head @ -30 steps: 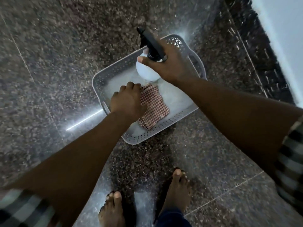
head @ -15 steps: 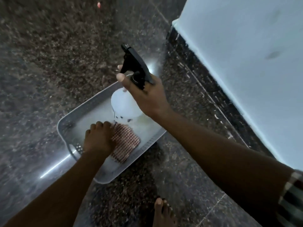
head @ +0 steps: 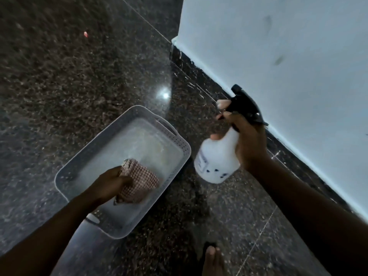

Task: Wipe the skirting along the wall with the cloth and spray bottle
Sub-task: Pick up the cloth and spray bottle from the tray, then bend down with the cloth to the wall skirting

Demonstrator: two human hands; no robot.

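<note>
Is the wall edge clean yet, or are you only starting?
Only starting. Done: the spray bottle is out of the basket, held in the right hand near the wall. In hand: the left hand grips the checked cloth over the basket. Left: spraying and wiping the dark skirting; nothing has touched it.

The left hand (head: 108, 183) reaches down and forward, its fingers closed in a grip. The right hand (head: 248, 140) is raised higher, near the right side, fingers wrapped tight, forearm stretched out from the lower right.
</note>
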